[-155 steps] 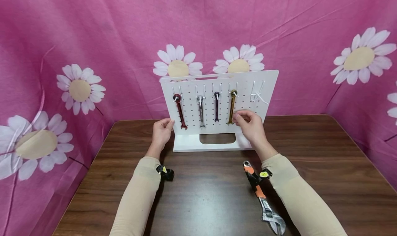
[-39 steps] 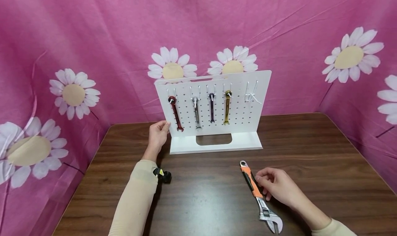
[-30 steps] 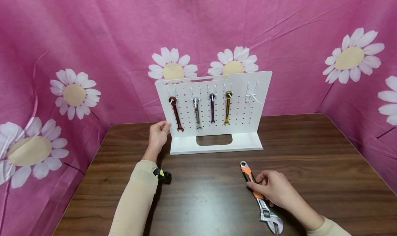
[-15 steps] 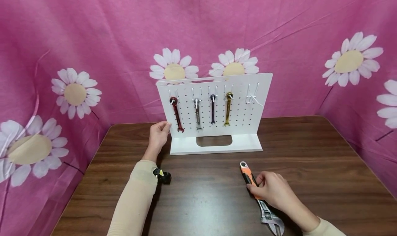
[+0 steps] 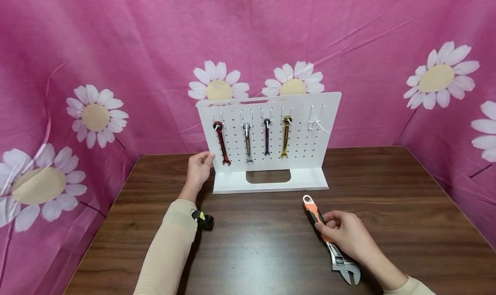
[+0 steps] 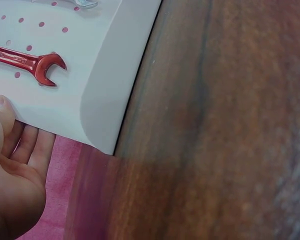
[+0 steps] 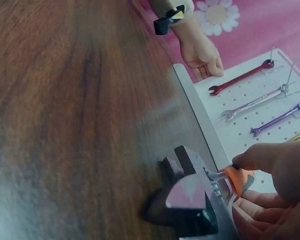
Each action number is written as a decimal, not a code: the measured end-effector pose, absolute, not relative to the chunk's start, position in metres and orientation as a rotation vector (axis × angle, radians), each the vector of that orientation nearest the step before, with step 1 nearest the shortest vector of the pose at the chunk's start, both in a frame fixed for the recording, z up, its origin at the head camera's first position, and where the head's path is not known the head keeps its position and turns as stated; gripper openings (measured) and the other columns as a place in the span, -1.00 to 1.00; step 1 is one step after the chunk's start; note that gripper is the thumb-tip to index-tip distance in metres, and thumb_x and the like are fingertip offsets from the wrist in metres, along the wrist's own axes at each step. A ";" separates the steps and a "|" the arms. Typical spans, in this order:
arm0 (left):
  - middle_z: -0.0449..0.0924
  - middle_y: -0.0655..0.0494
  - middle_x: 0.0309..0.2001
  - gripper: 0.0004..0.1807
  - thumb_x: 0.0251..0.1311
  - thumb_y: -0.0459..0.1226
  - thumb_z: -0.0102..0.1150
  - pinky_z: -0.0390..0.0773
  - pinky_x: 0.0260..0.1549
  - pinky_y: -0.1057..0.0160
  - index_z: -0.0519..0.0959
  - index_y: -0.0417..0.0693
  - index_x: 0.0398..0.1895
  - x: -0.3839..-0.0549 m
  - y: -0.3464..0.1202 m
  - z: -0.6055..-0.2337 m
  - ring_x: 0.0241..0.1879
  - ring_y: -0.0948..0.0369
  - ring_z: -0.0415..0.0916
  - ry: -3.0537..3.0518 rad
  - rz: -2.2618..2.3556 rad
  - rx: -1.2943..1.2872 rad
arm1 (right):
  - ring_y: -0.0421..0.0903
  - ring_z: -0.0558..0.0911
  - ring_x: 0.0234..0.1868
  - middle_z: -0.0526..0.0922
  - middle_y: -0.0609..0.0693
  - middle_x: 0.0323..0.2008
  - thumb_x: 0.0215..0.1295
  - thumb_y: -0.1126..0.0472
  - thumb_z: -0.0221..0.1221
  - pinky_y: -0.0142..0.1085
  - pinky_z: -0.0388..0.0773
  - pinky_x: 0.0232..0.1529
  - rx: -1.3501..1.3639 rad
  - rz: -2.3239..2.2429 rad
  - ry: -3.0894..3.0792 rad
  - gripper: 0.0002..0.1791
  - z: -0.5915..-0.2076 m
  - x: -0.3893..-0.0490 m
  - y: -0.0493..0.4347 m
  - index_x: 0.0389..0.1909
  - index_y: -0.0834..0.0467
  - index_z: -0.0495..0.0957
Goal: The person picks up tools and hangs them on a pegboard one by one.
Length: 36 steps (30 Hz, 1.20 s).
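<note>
My left hand (image 5: 198, 171) pinches the left edge of a white pegboard stand (image 5: 306, 148), thumb in front and fingers behind in the left wrist view. My right hand (image 5: 348, 235) grips an adjustable wrench (image 5: 341, 262) by its orange and black handle, over the table's right side. Its silver head points toward me and its ring end toward the board. On the board hang a red wrench (image 5: 222, 143), a silver wrench (image 5: 248, 144), a purple wrench (image 5: 267, 138) and a gold wrench (image 5: 286, 138). A white hook (image 5: 317, 122) at the right bears nothing.
The stand's white base (image 5: 232, 184) rests on the brown wooden table (image 5: 248, 234), with a slot cut through it. Behind the table hangs a pink cloth (image 5: 162, 71) with large white daisies. A small black camera (image 5: 207, 221) is strapped to the left wrist.
My right hand has left the gold wrench's lower end, come down to the adjustable wrench and gripped it. The adjustable wrench has just shifted slightly toward the board. My left hand stays at the edge.
</note>
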<state>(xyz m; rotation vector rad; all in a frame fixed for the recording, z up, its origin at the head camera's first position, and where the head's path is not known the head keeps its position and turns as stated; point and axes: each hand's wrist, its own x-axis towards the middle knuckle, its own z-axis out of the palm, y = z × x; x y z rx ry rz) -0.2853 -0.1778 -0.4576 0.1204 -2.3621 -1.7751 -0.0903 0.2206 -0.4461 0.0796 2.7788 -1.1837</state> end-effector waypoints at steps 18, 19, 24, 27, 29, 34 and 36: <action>0.81 -0.14 -0.15 -0.75 0.57 -0.34 0.22 0.75 -0.05 0.39 0.75 -0.42 -0.03 -0.287 -0.178 -0.460 -0.15 0.26 0.66 -2.318 -1.808 0.127 | -0.32 0.76 -0.30 0.87 0.16 -0.16 0.47 0.15 0.39 -0.42 0.71 -0.26 0.167 -1.497 2.595 -0.50 -0.441 -0.095 0.230 0.20 0.46 0.61; 0.81 -0.13 -0.16 -0.75 0.57 -0.34 0.22 0.75 -0.06 0.39 0.75 -0.42 -0.03 -0.287 -0.178 -0.460 -0.16 0.28 0.65 -2.319 -1.806 0.126 | -0.33 0.75 -0.29 0.87 0.16 -0.15 0.47 0.14 0.39 -0.42 0.71 -0.26 0.174 -1.510 2.600 -0.49 -0.440 -0.096 0.230 0.21 0.47 0.61; 0.80 -0.09 -0.20 -0.74 0.57 -0.33 0.21 0.75 -0.08 0.40 0.74 -0.43 -0.04 -0.287 -0.177 -0.459 -0.21 0.33 0.63 -2.317 -1.808 0.114 | -0.36 0.76 -0.30 0.85 0.19 -0.11 0.46 0.19 0.40 -0.43 0.73 -0.27 0.175 -1.615 2.624 -0.47 -0.433 -0.097 0.231 0.24 0.50 0.57; 0.81 -0.11 -0.19 -0.74 0.58 -0.33 0.21 0.74 -0.09 0.42 0.74 -0.43 -0.04 -0.287 -0.177 -0.459 -0.21 0.35 0.63 -2.314 -1.814 0.112 | -0.36 0.77 -0.35 0.85 0.19 -0.15 0.46 0.24 0.40 -0.43 0.74 -0.31 0.166 -1.682 2.654 -0.50 -0.427 -0.097 0.231 0.23 0.51 0.58; 0.81 -0.12 -0.17 -0.74 0.57 -0.33 0.21 0.74 -0.09 0.44 0.74 -0.43 -0.02 -0.287 -0.177 -0.459 -0.21 0.35 0.63 -2.313 -1.819 0.110 | -0.37 0.77 -0.37 0.85 0.15 -0.19 0.46 0.26 0.40 -0.44 0.74 -0.33 0.162 -1.718 2.687 -0.52 -0.423 -0.099 0.231 0.22 0.51 0.59; 0.81 -0.15 -0.16 -0.74 0.57 -0.34 0.21 0.72 -0.11 0.48 0.74 -0.44 -0.02 -0.287 -0.176 -0.459 -0.18 0.31 0.65 -2.312 -1.821 0.113 | -0.43 0.75 -0.36 0.81 -0.21 -0.32 0.47 0.28 0.38 -0.48 0.72 -0.34 0.133 -1.795 2.774 -0.59 -0.411 -0.103 0.229 0.17 0.48 0.62; 0.81 -0.16 -0.14 -0.74 0.57 -0.34 0.21 0.74 -0.09 0.45 0.74 -0.44 -0.02 -0.287 -0.176 -0.459 -0.16 0.29 0.66 -2.313 -1.820 0.115 | -0.44 0.75 -0.36 0.77 -0.35 -0.36 0.47 0.29 0.37 -0.49 0.72 -0.34 0.123 -1.839 2.783 -0.60 -0.407 -0.105 0.228 0.17 0.48 0.62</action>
